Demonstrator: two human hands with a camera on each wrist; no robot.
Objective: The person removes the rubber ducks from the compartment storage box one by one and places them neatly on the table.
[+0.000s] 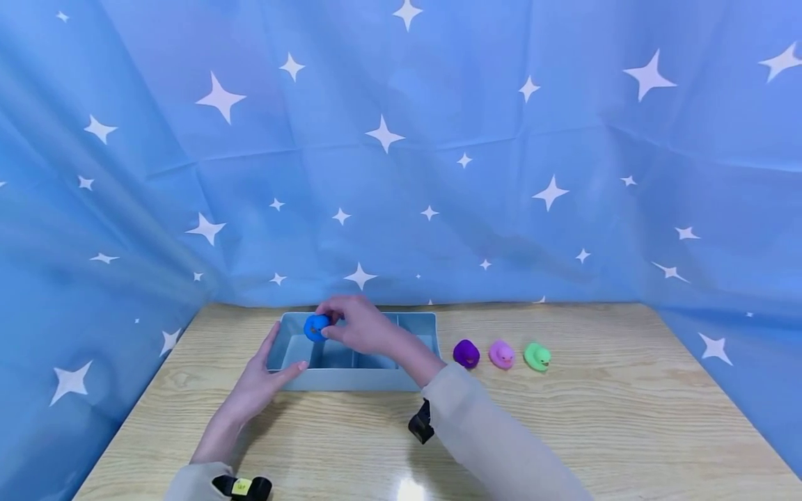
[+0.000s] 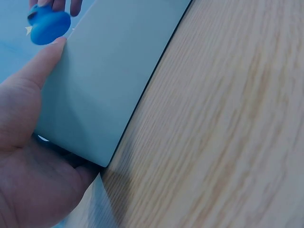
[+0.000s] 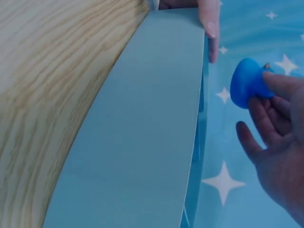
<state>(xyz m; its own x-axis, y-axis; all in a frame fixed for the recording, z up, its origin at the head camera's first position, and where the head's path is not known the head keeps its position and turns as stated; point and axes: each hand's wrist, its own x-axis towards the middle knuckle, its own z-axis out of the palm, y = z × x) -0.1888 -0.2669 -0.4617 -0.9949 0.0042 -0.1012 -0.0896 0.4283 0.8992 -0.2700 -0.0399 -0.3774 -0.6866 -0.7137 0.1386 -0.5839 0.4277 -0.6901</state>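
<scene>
Between thumb and fingers, my right hand (image 1: 363, 327) pinches a blue rubber duck (image 1: 314, 328) above the left end of a blue-grey divided box (image 1: 363, 380). In the right wrist view the duck (image 3: 247, 84) is held over the box's open side, clear of the rim. My left hand (image 1: 258, 381) grips the box's near left corner, thumb on the front rim and fingers along the left end. The left wrist view has the thumb (image 2: 45, 61) at the rim, close below the duck.
To the right of the box, a purple duck (image 1: 466, 354), a pink duck (image 1: 502, 354) and a green duck (image 1: 537, 356) sit in a row on the wooden table (image 1: 595, 417). A blue star-patterned cloth (image 1: 438, 181) hangs behind the table and along its sides.
</scene>
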